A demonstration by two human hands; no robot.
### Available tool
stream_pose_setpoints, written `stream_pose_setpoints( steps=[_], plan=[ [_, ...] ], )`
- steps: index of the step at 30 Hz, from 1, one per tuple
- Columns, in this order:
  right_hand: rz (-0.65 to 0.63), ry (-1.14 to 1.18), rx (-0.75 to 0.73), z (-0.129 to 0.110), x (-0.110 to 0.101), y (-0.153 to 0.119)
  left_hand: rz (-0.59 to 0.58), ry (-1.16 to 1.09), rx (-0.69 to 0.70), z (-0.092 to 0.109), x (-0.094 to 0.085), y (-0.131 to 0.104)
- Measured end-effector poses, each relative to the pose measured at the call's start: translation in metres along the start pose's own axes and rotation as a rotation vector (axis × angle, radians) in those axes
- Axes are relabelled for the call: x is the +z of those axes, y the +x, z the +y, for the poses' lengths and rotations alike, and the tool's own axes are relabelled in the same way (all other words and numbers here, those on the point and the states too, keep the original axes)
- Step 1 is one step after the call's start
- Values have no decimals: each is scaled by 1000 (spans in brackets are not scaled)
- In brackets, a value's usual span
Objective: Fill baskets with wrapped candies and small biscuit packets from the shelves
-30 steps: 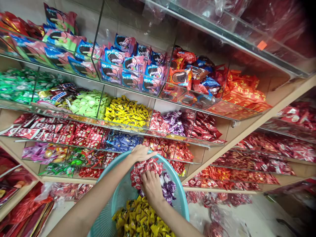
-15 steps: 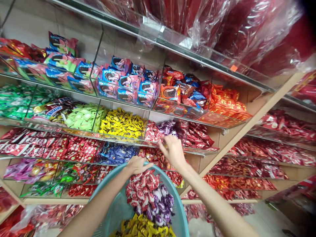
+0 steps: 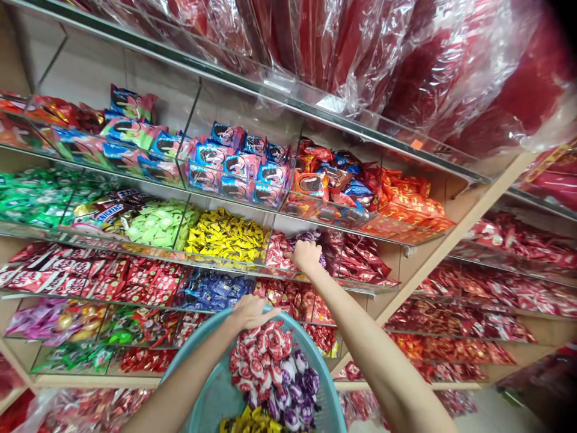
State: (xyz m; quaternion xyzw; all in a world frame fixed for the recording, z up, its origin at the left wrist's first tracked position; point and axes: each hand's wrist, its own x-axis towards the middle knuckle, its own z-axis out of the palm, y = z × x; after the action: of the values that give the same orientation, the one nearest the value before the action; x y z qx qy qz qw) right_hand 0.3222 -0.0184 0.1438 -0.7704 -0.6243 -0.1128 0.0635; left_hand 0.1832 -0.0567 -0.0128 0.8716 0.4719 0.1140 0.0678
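My left hand point(image 3: 250, 311) is closed over the far rim of a teal plastic basket point(image 3: 331, 385). Inside the basket lie red-and-white wrapped candies point(image 3: 261, 355), purple-and-white wrapped candies point(image 3: 295, 385) and yellow-wrapped candies point(image 3: 252, 421). My right hand point(image 3: 307, 255) reaches into a shelf compartment at the front, its fingers curled down. Around it are red-and-white candies point(image 3: 278, 252) on the left and purple-wrapped candies point(image 3: 323, 260) behind and to the right. Whatever is under the right fingers is hidden.
Clear panels divide the shelves; a clear front lip point(image 3: 234, 264) runs below my right hand. Yellow candies point(image 3: 225, 237) fill the compartment to the left, red packets point(image 3: 363, 258) the one to the right. Above are a glass shelf edge point(image 3: 288, 93) and plastic-wrapped red packages point(image 3: 360, 54).
My right hand has moved from above the compartment's front lip into the candies, and its fingers have curled. My left hand stays on the basket rim. The view has tilted slightly upward.
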Motion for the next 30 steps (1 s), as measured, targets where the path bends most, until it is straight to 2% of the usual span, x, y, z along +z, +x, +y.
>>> stream_pose_setpoints(
  steps=[6,11,15,17,20,25,27,30],
  plan=[
    [22,66,-15,1,-3,-1,-33,-3,-1,0,0,1],
    [95,213,-81,12,-26,-11,-43,-2,-5,0,0,2],
    [187,424,-215,33,-50,-46,-33,-4,0,-1,1,3],
    [172,525,-282,45,-48,-73,-26,0,7,-1,3,3],
    [23,603,-358,54,-16,-114,-20,3,16,-2,6,5],
    [-299,456,-376,41,67,-160,-36,-15,2,-2,7,5],
    [-342,356,-371,30,88,-169,-36,-16,-6,-1,7,5],
    [-329,218,-370,15,102,-175,-39,-4,-2,0,6,5]
  ],
)
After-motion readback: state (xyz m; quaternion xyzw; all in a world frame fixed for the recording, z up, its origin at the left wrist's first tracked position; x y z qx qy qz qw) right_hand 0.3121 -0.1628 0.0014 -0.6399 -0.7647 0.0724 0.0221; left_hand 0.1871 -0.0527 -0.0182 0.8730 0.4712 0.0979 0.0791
